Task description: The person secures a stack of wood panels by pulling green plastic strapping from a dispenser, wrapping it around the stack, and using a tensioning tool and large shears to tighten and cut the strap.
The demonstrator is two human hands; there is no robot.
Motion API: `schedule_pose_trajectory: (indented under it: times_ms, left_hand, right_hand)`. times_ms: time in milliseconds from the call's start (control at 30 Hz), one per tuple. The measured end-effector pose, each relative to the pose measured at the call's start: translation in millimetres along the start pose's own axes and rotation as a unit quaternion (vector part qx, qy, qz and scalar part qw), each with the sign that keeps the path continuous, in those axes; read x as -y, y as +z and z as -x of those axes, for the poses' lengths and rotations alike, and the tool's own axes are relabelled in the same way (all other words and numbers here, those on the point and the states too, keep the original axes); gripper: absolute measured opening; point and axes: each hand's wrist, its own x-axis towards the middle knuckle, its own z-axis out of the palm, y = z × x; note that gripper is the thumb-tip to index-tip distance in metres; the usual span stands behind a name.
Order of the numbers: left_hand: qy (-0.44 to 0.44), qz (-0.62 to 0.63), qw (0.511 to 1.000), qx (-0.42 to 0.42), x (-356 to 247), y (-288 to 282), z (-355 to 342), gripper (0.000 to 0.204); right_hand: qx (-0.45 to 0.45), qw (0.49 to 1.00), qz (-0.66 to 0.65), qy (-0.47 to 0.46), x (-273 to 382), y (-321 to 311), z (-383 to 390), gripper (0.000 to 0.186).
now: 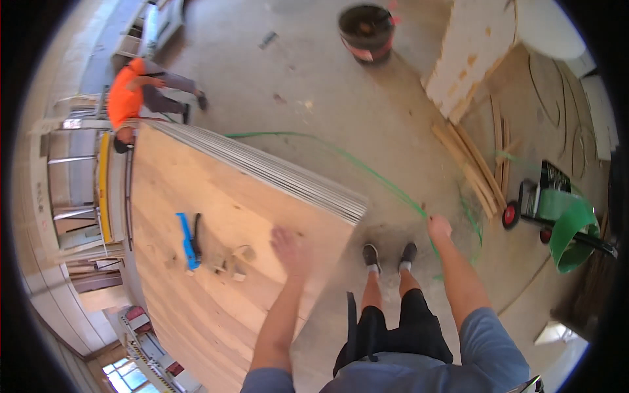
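A large stack of plywood sheets (216,177) stands to my left, its layered edges showing on the far side. Over its top face, near the right corner, is my left hand (289,250), fingers stretched out and blurred, with nothing in it; I cannot tell whether it touches the wood. My right hand (439,227) is closed around a green strap (367,169). From there the strap curves across to the far end of the stack. On the plywood lie a blue hand tool with black parts (188,241) and several small scraps (237,262).
At the stack's far left end a person in an orange shirt (124,98) bends over. A black bucket (367,36), a stained board (475,49) and wooden battens (468,167) stand or lie beyond. At right is a wheeled cart (527,196) with green strapping (570,229).
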Motion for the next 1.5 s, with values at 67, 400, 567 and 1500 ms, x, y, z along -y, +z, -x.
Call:
schedule_pose_trajectory:
  times_ms: [67,400,567,1500]
  left_hand:
    - [0.047,0.008,0.998,-0.047,4,7,3,0.076]
    - [0.028,0.101,0.994,-0.004,0,23,-9,0.074]
    - [0.038,0.125,0.991,0.002,-12,29,-18,0.075]
    - [0.232,0.082,0.969,-0.032,-6,45,27,0.063]
  right_hand:
    - [0.033,0.999,-0.007,0.026,0,47,-45,0.035]
    - [0.172,0.979,0.087,0.071,-19,260,-106,0.024]
    - [0.274,0.954,0.09,0.077,-12,356,-53,0.019]
    - [0.131,0.985,-0.079,-0.078,-15,460,171,0.012]
